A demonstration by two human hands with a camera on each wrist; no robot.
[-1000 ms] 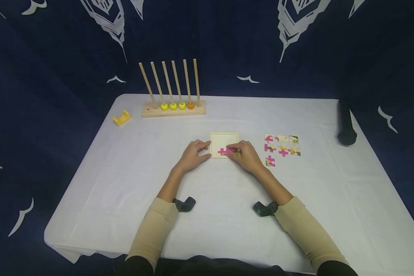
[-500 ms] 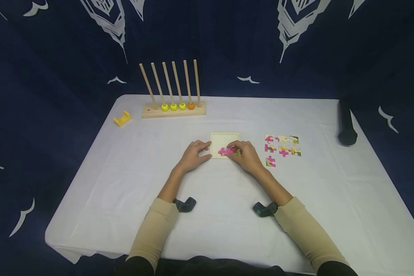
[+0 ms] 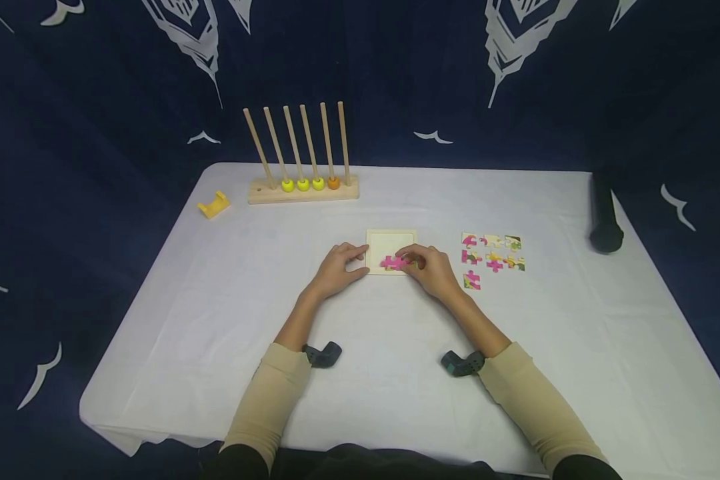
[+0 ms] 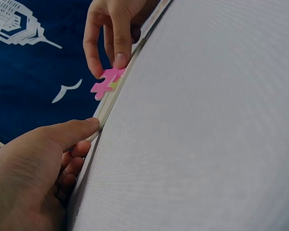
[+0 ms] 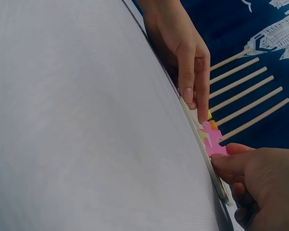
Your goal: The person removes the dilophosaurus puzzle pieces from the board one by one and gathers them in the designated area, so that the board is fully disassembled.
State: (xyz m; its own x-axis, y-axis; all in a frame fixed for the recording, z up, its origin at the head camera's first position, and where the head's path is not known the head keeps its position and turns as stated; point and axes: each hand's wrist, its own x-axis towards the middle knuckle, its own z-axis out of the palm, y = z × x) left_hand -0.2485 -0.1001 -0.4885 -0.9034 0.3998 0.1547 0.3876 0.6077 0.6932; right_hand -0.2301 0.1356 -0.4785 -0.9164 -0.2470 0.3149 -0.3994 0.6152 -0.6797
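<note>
A square, pale wooden puzzle tray (image 3: 391, 241) lies flat at the middle of the table. My left hand (image 3: 337, 270) holds its left side, with the thumb at the near corner and the index finger farther up the edge. In the left wrist view, the other fingers of my left hand (image 4: 33, 163) are curled beneath. Over the tray's near right part, my right hand (image 3: 430, 270) pinches a pink puzzle piece (image 3: 392, 263) with a bit of green. The right wrist view shows the pink piece (image 5: 215, 140) tilted between thumb and fingers. Fingers partly cover the tray's right side.
Several loose puzzle pieces (image 3: 471, 257) lie in rows right of the tray. Behind stands a wooden peg rack (image 3: 303, 195) with yellow and orange beads. A yellow bracket-shaped block (image 3: 215, 205) is at the far left, a black cylindrical object (image 3: 603, 220) at the far right.
The right fingers have shifted very slightly at the pink puzzle piece. My left hand keeps its place on the tray, and the loose pieces lie as before.
</note>
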